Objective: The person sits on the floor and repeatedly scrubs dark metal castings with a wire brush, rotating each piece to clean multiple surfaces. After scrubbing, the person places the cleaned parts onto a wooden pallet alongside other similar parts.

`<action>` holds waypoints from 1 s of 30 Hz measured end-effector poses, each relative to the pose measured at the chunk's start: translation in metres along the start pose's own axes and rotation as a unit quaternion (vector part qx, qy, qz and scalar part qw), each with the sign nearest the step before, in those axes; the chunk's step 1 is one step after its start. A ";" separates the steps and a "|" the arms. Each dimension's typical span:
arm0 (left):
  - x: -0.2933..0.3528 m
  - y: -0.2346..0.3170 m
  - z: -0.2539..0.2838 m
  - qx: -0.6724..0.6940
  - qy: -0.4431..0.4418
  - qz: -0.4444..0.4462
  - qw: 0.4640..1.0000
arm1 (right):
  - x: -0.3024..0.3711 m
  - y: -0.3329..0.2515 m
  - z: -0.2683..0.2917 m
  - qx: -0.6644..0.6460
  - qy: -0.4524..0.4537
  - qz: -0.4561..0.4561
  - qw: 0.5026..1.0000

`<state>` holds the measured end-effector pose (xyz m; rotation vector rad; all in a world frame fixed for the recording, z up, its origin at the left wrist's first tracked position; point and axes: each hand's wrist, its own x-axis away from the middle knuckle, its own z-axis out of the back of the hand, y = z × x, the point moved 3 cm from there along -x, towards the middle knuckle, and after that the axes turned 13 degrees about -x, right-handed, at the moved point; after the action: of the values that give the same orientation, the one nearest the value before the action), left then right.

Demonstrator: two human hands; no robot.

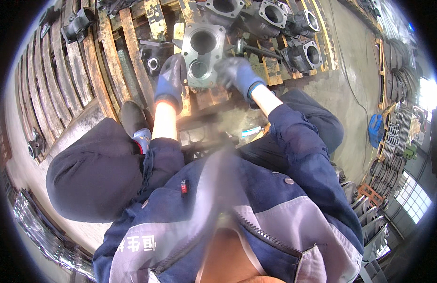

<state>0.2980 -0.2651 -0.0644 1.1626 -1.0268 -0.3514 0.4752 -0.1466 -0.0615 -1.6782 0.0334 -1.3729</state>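
left hand: our gloved left hand (170, 81) clamps the left flank of a grey cast metal housing (203, 55), fingers wrapped round its edge at about nine o'clock of the part.
right hand: our right hand (238, 74), also in a blue-grey glove, closes on the housing's right side at about three o'clock; both palms press inward, so the casting is gripped between them.
casting: it stands with its machined face toward us, a large round bore above and a smaller one below, bolt holes at the corners; it sits over the rusty wooden pallet (110, 61), straight ahead at twelve o'clock of our knees.
doing it well: we judge the piece heavy, so we would keep both grips low and even, wrists straight, and hold the flat face level so that it does not swing toward either side.
edges: the flange rim looks sharp-cornered; fingers belong on the flanks, not across the bores.
neighbours: more castings (294, 28) crowd in at one to two o'clock, just beside the held one, and a dark rod lies between them; a single small fitting (78, 24) rests at ten o'clock.
open room: slats at nine to ten o'clock are mostly bare; bare concrete floor (350, 80) runs at three o'clock. our shoe (132, 118) is near the pallet's edge at seven o'clock.
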 end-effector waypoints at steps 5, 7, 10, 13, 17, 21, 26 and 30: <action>-0.007 -0.005 0.001 -0.044 0.035 0.026 0.998 | 0.031 -0.073 0.086 -0.133 0.142 0.243 0.950; -0.009 -0.006 -0.008 0.021 0.005 0.081 0.997 | 0.070 -0.098 0.118 -0.080 0.240 0.365 0.896; -0.009 0.000 -0.024 -0.051 0.015 0.092 0.994 | 0.114 -0.088 0.141 -0.145 0.323 0.291 0.889; -0.006 0.007 -0.036 0.048 0.040 0.064 0.996 | 0.125 -0.040 0.146 -0.202 0.343 0.220 0.891; -0.019 -0.004 -0.031 -0.063 0.056 0.026 0.996 | 0.073 0.035 0.126 -0.183 0.325 0.138 0.917; -0.052 -0.044 -0.020 0.008 0.019 0.022 1.000 | 0.036 0.074 0.088 0.240 0.317 -0.052 0.916; -0.067 -0.043 0.001 -0.309 0.071 -0.263 0.911 | 0.013 0.059 0.064 0.386 0.288 -0.101 0.871; -0.056 -0.031 0.002 -0.027 -0.025 0.018 0.999 | -0.003 0.063 0.057 0.463 0.201 -0.104 0.857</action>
<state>0.2752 -0.2396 -0.1181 1.0908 -1.0748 -0.3791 0.5502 -0.1447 -0.1019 -0.5872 -0.5094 -1.5225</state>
